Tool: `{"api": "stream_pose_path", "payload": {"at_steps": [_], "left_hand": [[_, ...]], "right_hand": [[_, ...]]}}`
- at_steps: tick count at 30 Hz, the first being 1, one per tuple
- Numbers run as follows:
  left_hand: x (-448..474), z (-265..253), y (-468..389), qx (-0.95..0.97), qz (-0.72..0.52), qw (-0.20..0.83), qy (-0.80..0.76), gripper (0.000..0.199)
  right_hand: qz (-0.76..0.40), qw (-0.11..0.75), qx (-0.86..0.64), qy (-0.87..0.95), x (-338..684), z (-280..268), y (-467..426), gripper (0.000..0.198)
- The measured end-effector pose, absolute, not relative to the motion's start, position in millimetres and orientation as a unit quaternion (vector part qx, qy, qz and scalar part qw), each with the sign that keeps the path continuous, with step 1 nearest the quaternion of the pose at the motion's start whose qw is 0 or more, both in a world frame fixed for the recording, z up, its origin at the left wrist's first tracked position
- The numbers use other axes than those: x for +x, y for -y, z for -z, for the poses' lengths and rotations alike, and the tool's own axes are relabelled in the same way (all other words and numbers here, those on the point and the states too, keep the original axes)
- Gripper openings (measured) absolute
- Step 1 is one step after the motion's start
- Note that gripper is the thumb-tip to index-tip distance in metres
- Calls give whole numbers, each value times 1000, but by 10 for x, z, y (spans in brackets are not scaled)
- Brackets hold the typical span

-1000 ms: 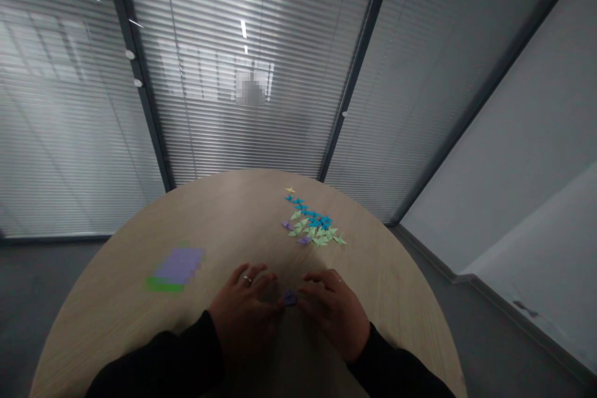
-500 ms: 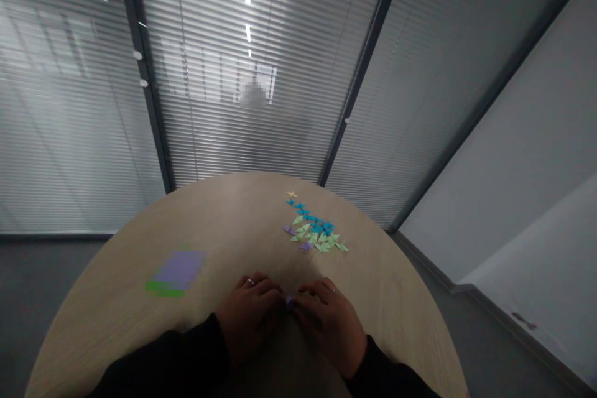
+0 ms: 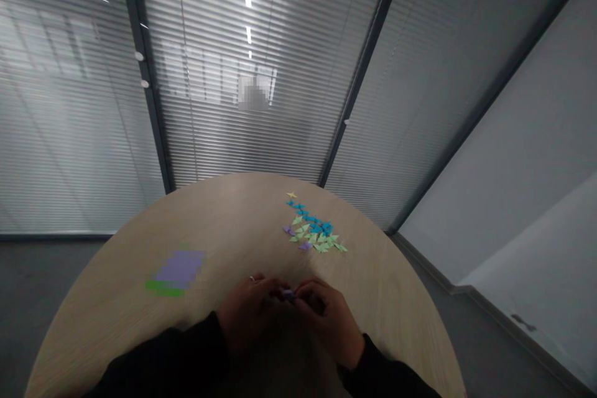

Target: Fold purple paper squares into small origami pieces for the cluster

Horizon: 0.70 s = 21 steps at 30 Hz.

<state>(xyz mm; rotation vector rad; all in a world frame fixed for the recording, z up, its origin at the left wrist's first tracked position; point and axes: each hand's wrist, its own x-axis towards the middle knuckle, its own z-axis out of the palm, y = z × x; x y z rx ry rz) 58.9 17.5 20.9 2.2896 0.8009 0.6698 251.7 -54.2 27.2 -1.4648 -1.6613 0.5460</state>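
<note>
A small piece of folded purple paper [image 3: 288, 293] is pinched between my two hands near the front of the round table. My left hand [image 3: 249, 308] grips its left end, a ring showing on one finger. With thumb and forefinger, my right hand [image 3: 329, 317] holds its right end. The fingers cover most of the paper, so its exact shape is hidden. Beyond my hands lie folded paper stars: a yellow one [image 3: 291, 194], several blue ones [image 3: 314, 221], several pale green ones [image 3: 321, 241] and purple ones [image 3: 305, 246].
To the left on the wooden table [image 3: 224, 217] lies a blurred purple stack [image 3: 180, 268] with a green edge [image 3: 165, 288]. Behind the table stand glass panels with blinds [image 3: 247, 137] and dark frames. A white wall [image 3: 522, 186] rises on the right.
The fingers of both hands have lifted and curled, and more of the purple paper shows between them. The paper has moved slightly away from me. The stars stay in place.
</note>
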Motion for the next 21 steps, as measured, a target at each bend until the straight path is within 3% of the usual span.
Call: {"api": "stream_pose_path", "payload": {"at_steps": [5, 10, 15, 21], "left_hand": [[638, -305, -118, 783, -294, 445, -320, 20], [677, -301, -91, 715, -343, 530, -300, 20], [699, -255, -103, 641, -359, 622, -272, 26], [712, -243, -79, 600, -360, 663, -265, 32]], "right_hand": [[-227, 452, -577, 641, 2461, -224, 547, 10], [-73, 469, -548, 689, 2434, -214, 554, 14], [122, 401, -524, 742, 2414, -295, 594, 19], [233, 324, -512, 761, 2344, -359, 621, 12]]}}
